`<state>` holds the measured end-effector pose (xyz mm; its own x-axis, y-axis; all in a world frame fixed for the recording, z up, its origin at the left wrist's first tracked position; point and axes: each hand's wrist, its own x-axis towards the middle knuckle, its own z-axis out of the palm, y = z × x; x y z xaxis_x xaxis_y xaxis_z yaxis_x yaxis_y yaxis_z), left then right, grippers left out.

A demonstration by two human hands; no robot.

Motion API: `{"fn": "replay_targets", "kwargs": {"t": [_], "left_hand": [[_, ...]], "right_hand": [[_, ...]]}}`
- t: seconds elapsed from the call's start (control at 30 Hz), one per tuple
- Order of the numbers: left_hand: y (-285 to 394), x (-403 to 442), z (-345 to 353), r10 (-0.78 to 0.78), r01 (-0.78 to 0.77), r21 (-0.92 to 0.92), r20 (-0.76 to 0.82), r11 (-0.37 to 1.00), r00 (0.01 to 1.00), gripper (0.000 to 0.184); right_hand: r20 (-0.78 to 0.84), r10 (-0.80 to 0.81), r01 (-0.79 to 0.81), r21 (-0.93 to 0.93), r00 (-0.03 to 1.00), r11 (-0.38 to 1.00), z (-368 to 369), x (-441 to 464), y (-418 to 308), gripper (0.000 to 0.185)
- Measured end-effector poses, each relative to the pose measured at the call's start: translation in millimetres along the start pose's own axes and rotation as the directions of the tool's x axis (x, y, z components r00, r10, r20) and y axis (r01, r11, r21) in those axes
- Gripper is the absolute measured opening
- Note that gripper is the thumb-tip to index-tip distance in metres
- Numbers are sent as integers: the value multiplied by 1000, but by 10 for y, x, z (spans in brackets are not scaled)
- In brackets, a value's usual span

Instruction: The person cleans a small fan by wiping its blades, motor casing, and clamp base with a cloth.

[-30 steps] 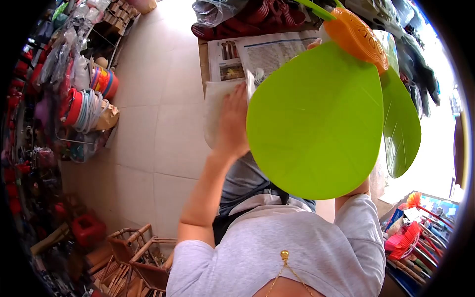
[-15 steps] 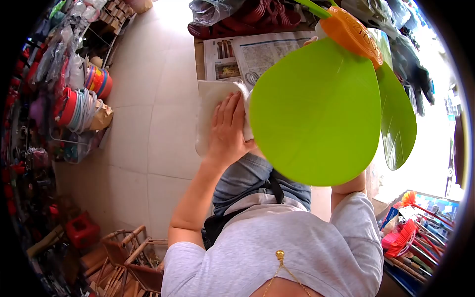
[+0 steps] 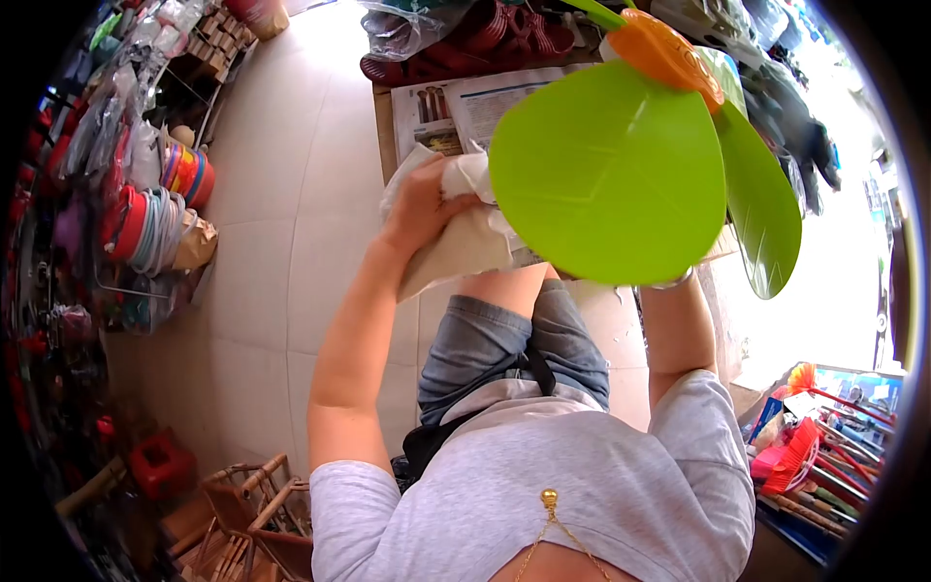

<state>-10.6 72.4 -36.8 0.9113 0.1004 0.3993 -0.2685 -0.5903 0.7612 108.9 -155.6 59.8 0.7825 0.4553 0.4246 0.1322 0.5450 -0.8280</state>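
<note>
My left hand (image 3: 417,211) is closed on a soft white sheet (image 3: 461,250), cloth or padding, I cannot tell which. The sheet is bunched at the fingers, and its lower edge hangs over my lap. A large green leaf-shaped blade (image 3: 606,179), joined to an orange hub (image 3: 669,58), covers much of the work area. My right forearm (image 3: 676,325) reaches up behind that blade. My right hand is hidden there, so its fingers and anything in them do not show.
Newspaper (image 3: 504,102) lies on the surface ahead, with dark red sandals (image 3: 475,44) behind it. Crowded shelves stand at left, holding coiled grey cord (image 3: 160,233). A bamboo chair (image 3: 257,519) is at lower left; brushes and sticks (image 3: 824,456) lie at lower right.
My left hand has gone from lying flat on the white sheet to gripping it. The sheet is now lifted and crumpled, and more of my thighs shows. The view has shifted slightly.
</note>
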Motion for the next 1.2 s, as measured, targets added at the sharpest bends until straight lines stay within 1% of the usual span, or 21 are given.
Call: {"fn": "replay_targets", "kwargs": {"t": [0.03,0.07,0.17,0.23,0.27,0.33,0.4,0.47,0.5,0.53,0.57,0.6,0.63,0.67,0.7,0.77,0.83,1.0,1.03,1.13,1.2], "left_hand": [[-46,-1,20,-13,11,-30,-68,999,998,35],[-84,-15,27,-4,2,-27,-65,1000,998,35],[97,-157,35,-157,114,-159,-297,981,942,35],[233,-292,71,-235,154,-231,-382,961,894,36],[301,-364,95,-259,164,-255,-404,953,877,37],[458,-550,191,-304,-30,-532,-528,846,793,44],[562,-709,235,-294,-46,-559,-502,828,813,48],[609,-685,283,-281,-66,-588,-478,806,832,52],[656,-634,287,-131,1,-272,-462,962,877,48],[705,-583,290,22,17,86,-434,996,901,45],[734,-524,322,135,-21,281,-396,960,908,43],[756,-472,358,166,-44,313,-374,949,912,42],[771,-429,385,159,-55,280,-367,959,916,40],[763,-384,431,110,-50,167,-372,985,922,39],[764,-357,455,52,-36,49,-377,998,925,38],[763,-311,443,-22,-14,-91,-380,996,925,35],[744,-275,407,-62,-3,-170,-378,986,924,32],[707,-284,382,-50,-33,-201,-392,979,918,27],[700,-304,341,-82,5,-210,-359,978,930,33],[664,-301,367,-46,-62,-253,-398,965,916,39],[651,-342,374,-78,-13,-230,-384,973,920,42]], "right_hand": [[-3,10,-9,48,1000,999,-1,26,49,39],[-13,10,-9,75,1000,997,-4,46,75,43],[7,-44,43,147,999,988,115,82,-21,49],[-112,-74,67,-65,991,996,98,74,84,58],[-125,-83,75,-64,989,995,70,58,68,58],[-38,-49,45,-100,998,994,74,-23,-3,65],[3,52,-51,-98,999,994,117,-112,-90,72],[54,37,-28,-155,998,988,99,-153,-76,74],[71,47,-34,-174,996,984,62,-185,-87,75],[87,56,-38,-194,995,980,25,-218,-99,76],[173,206,-130,-370,963,920,-13,-278,-117,73],[200,180,-76,-438,963,895,-74,-356,-41,67],[227,154,-20,-503,962,864,-135,-437,36,62],[253,128,37,-562,959,827,-196,-517,113,57],[314,149,143,-740,938,658,-225,-576,120,53],[386,195,305,-887,901,346,-270,-633,145,54],[377,197,304,-897,905,319,-300,-513,136,54],[331,126,182,-754,935,631,-357,-270,166,51],[323,118,158,-711,939,686,-363,-249,186,51],[287,98,100,-601,953,793,-364,-224,279,50],[246,86,56,-519,966,853,-353,-256,365,49]]}}
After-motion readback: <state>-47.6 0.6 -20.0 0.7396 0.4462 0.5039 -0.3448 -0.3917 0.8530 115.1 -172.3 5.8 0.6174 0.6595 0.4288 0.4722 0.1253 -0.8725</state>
